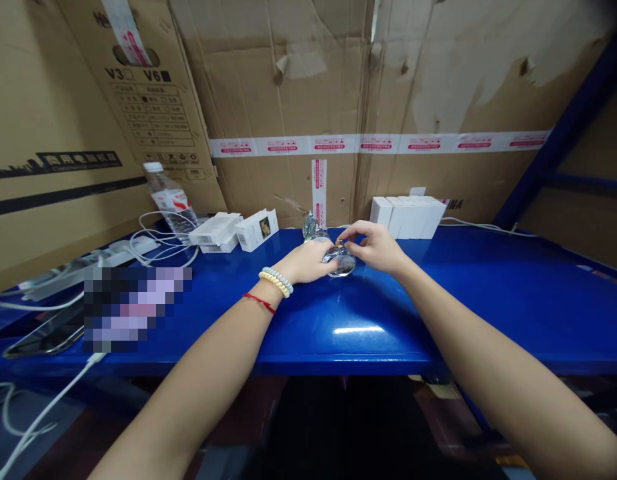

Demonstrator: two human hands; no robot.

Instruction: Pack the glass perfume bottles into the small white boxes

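Note:
A clear glass bottle with a gold-coloured neck stands upright on the blue table. My left hand is wrapped round the left side of its body, with hair ties and a red string at the wrist. Thumb and fingers of my right hand close on the gold neck at the top. Just behind my left hand is another shiny clear glass object, partly hidden by that hand.
White boxes and a plastic water bottle stand at the back left. More white boxes are at the back right. Cables, a power strip and a phone lie left. Cardboard walls the back.

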